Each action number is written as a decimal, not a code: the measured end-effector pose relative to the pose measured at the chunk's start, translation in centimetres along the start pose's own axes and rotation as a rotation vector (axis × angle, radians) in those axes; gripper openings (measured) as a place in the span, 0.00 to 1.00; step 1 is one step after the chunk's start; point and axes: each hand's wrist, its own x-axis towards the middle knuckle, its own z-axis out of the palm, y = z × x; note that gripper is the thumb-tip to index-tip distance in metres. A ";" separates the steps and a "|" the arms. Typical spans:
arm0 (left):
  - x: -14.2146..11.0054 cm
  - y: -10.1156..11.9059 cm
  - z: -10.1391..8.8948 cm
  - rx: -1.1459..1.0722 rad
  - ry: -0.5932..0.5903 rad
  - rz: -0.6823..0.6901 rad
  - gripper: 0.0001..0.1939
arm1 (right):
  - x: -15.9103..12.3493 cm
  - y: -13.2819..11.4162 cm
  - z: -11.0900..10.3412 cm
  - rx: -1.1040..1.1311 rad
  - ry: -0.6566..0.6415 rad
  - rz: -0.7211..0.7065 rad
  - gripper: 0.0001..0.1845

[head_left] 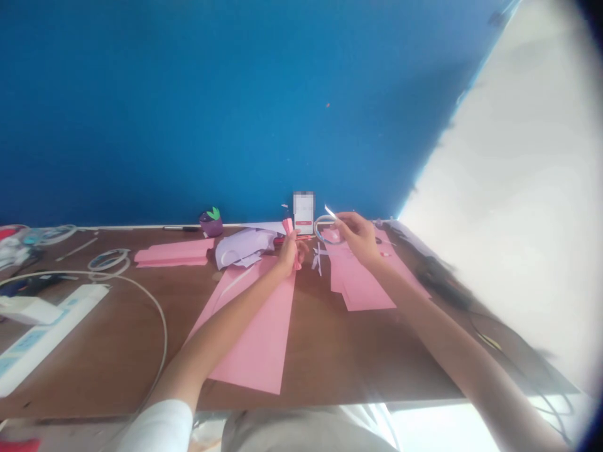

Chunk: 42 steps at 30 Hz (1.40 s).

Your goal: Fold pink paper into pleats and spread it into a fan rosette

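In the middle of the desk, my left hand (289, 254) is closed around a narrow bundle of pleated pink paper (287, 225), which stands roughly upright. Just right of it, my right hand (357, 233) is raised and pinches a thin white strip (330, 213) between thumb and fingers. A pale ring (317, 233), perhaps a roll of tape, shows beside the right fingers; I cannot tell whether they touch it. Below my left forearm lies a large pink sheet (264, 339). More pink sheets (362, 290) lie under my right hand, with small lilac paper scraps (319, 258) between the hands.
A phone (304, 213) leans upright against the blue wall. Crumpled lilac paper (242, 247), folded pink paper (174, 252) and a purple pot-shaped item (210, 223) lie to the left. Nearer left are a white power strip (51, 336) and a looping cable (157, 307). Dark cables run along the right edge.
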 end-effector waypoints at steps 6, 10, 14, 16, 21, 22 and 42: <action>-0.1 1.4 -0.2 0.075 -0.023 -0.047 0.17 | 0.6 -0.7 -1.1 -0.017 -0.064 0.047 0.11; 0.5 1.2 -0.4 0.180 -0.164 -0.092 0.11 | 0.8 0.0 -1.2 -0.010 -0.132 0.109 0.09; 0.1 1.7 0.3 0.139 -0.228 -0.106 0.07 | 1.0 0.1 -1.2 -0.006 -0.136 0.145 0.07; -0.4 2.3 0.8 0.030 -0.258 -0.120 0.08 | 1.0 -0.3 -1.3 -0.016 -0.132 0.139 0.06; -1.4 3.6 1.7 0.084 -0.248 -0.102 0.21 | 0.9 -1.8 -1.7 -0.115 -0.182 0.076 0.06; -1.5 3.6 1.7 0.110 -0.228 -0.057 0.22 | 0.9 -2.1 -1.7 -0.137 -0.183 0.066 0.07; -1.0 3.7 1.8 0.218 -0.062 0.205 0.10 | -0.7 -5.4 -0.3 -0.265 -0.121 0.142 0.06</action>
